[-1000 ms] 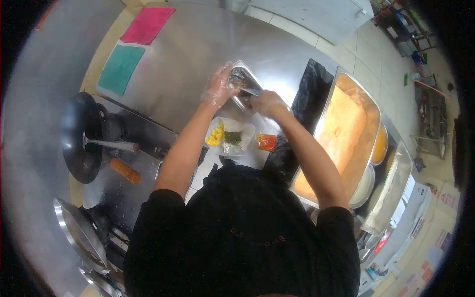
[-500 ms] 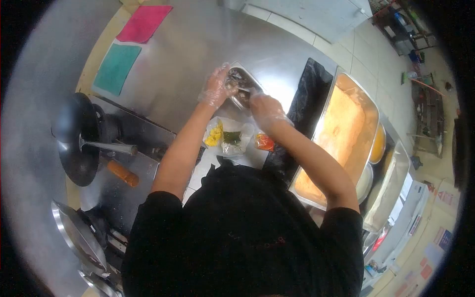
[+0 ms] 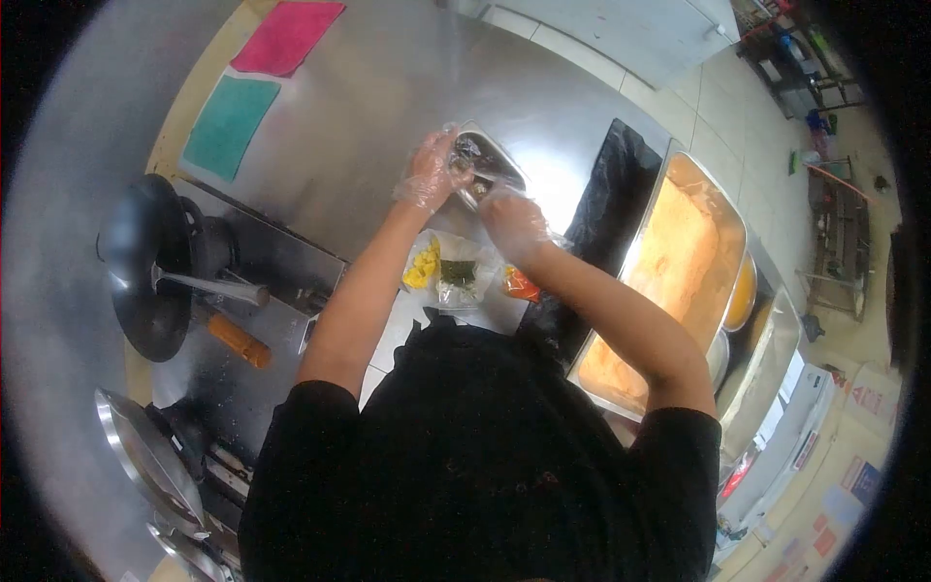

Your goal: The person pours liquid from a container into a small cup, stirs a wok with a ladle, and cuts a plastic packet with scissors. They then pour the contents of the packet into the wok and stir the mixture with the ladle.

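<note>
A small steel tray (image 3: 504,161) with dark food in it stands on the steel counter (image 3: 388,97). My left hand (image 3: 430,175), in a clear plastic glove, grips the tray's near-left edge. My right hand (image 3: 512,219), also gloved, is at the tray's near rim with its fingers closed; what it holds is hidden. Just below the hands lie small clear bags: one of yellow pieces (image 3: 422,267), one of green leaves (image 3: 457,273) and one of orange-red stuff (image 3: 521,283).
A large steel pan of orange food (image 3: 679,262) lies at the right, beside a black cloth (image 3: 611,184). A black wok (image 3: 136,262) and a steel ladle handle (image 3: 208,285) sit at the left. Pink (image 3: 288,37) and teal (image 3: 231,126) cloths lie at the far left.
My right hand has drawn back from over the tray toward its near rim. My left hand has stayed on the tray's edge.
</note>
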`<state>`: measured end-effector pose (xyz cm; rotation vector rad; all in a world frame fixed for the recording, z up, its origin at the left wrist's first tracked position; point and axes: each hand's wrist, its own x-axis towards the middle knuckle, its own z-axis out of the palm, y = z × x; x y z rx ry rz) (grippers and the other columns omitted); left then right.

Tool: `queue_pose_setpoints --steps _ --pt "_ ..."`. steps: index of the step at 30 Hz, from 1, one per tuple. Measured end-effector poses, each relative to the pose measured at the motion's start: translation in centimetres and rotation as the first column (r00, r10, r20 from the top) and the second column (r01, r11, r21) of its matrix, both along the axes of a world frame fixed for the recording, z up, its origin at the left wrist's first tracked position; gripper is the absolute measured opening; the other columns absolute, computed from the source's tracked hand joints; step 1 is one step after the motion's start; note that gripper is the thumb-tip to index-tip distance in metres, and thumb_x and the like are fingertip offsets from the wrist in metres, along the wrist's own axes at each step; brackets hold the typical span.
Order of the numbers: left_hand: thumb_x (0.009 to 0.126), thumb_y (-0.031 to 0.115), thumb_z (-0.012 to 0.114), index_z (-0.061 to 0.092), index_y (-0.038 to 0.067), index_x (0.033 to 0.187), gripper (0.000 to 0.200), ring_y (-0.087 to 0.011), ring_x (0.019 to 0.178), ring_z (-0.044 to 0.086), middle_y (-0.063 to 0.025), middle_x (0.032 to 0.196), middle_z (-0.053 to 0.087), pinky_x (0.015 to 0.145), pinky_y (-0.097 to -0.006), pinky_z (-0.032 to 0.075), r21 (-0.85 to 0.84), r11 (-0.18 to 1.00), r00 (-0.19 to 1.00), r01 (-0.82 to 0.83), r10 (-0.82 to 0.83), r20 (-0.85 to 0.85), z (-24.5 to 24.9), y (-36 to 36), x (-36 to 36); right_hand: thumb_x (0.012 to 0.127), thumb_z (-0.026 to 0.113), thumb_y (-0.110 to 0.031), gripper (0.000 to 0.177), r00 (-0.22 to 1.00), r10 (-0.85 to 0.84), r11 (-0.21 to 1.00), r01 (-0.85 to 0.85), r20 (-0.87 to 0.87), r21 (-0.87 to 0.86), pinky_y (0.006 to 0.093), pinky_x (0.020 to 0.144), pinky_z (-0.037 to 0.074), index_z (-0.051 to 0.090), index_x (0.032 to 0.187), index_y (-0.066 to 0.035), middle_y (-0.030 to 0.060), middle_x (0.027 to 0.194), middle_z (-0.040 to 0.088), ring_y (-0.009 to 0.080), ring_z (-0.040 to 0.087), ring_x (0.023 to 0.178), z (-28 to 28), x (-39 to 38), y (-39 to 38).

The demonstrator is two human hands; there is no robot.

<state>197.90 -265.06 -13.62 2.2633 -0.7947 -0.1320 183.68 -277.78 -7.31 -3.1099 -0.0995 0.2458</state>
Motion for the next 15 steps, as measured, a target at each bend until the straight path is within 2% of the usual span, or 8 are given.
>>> queue_pose_setpoints --steps 2,3,5,8,10,12,14,15 --pt "0.074 0.030 0.086 0.049 0.011 0.145 0.082 -0.0380 0.132 0.049 -0.0203 0.144 0.049 0.112 -0.0453 0.042 -0.021 0.999 0.998 0.048 -0.049 -0.032 0.4 0.0 0.2 0.090 0.056 -0.003 0.019 0.988 -0.080 0.997 0.077 0.131 0.031 0.0350 0.057 0.059 0.065 0.102 0.009 0.0122 0.079 0.066 0.0238 0.071 0.068 -1.0 0.5 -0.1" --pt "0.074 0.030 0.086 0.049 0.011 0.145 0.082 -0.0380 0.132 0.049 -0.0203 0.144 0.049 0.112 -0.0453 0.042 -0.020 0.999 0.998 0.046 -0.046 -0.038 0.6 0.2 0.0 0.090 0.056 -0.003 0.019 0.989 -0.078 0.997 0.074 0.126 0.032 0.0350 0.057 0.059 0.065 0.102 0.009 0.0122 0.079 0.066 0.0238 0.071 0.068 -1.7 0.7 -0.2" --pt "0.073 0.028 0.086 0.049 0.011 0.145 0.083 -0.0387 0.133 0.047 -0.0199 0.146 0.048 0.113 -0.0451 0.041 -0.014 0.999 0.999 0.041 -0.041 0.014 1.1 0.1 -0.3 0.089 0.055 -0.003 0.019 0.985 0.105 0.987 -0.087 0.140 -0.134 0.0345 0.057 0.059 0.065 0.100 0.009 0.0134 0.084 0.065 0.0235 0.071 0.068 -2.1 1.4 -0.9" --pt "0.073 0.027 0.086 0.048 0.011 0.146 0.084 -0.0392 0.135 0.045 -0.0196 0.148 0.046 0.114 -0.0452 0.039 0.008 0.999 0.999 0.034 -0.034 -0.017 1.2 0.0 -0.2 0.087 0.055 -0.002 0.016 0.977 0.167 0.986 -0.167 0.135 -0.015 0.0338 0.054 0.058 0.064 0.096 0.008 0.0149 0.085 0.065 0.0225 0.070 0.068 -1.5 1.2 -1.6" --pt "0.076 0.027 0.084 0.048 0.013 0.147 0.081 -0.0395 0.135 0.046 -0.0194 0.148 0.047 0.113 -0.0453 0.040 -0.009 0.999 0.999 0.031 -0.031 -0.025 1.0 -0.1 -0.1 0.086 0.059 -0.004 0.015 0.970 0.199 0.980 -0.194 0.142 -0.053 0.0362 0.056 0.058 0.064 0.096 0.005 0.0157 0.084 0.066 0.0249 0.071 0.070 -4.0 0.5 -1.6" --pt "0.078 0.027 0.083 0.048 0.015 0.147 0.078 -0.0398 0.134 0.047 -0.0192 0.148 0.048 0.113 -0.0454 0.040 -0.031 0.999 0.999 0.025 -0.026 -0.027 0.9 -0.3 0.0 0.084 0.062 -0.006 0.015 0.960 0.234 0.970 -0.221 0.152 -0.096 0.0386 0.058 0.057 0.064 0.095 0.002 0.0165 0.084 0.067 0.0273 0.071 0.071 -3.3 0.5 -1.0" --pt "0.079 0.028 0.082 0.048 0.016 0.148 0.078 -0.0398 0.134 0.047 -0.0195 0.147 0.048 0.113 -0.0453 0.040 0.020 0.999 0.998 0.050 -0.050 0.028 1.1 -0.2 -0.1 0.086 0.060 -0.010 0.011 1.000 0.007 0.999 -0.006 0.025 -0.047 0.0401 0.059 0.058 0.067 0.090 -0.001 0.0156 0.082 0.067 0.0283 0.071 0.071 -2.5 0.9 0.0" --pt "0.079 0.028 0.082 0.048 0.016 0.148 0.078 -0.0398 0.134 0.047 -0.0195 0.147 0.048 0.113 -0.0453 0.040 0.020 0.999 0.998 0.050 -0.051 0.026 1.3 -0.3 -0.2 0.086 0.060 -0.010 0.011 1.000 0.007 0.999 -0.005 0.023 -0.047 0.0401 0.059 0.058 0.067 0.090 -0.001 0.0156 0.082 0.067 0.0283 0.071 0.071 -2.6 1.2 -0.4"
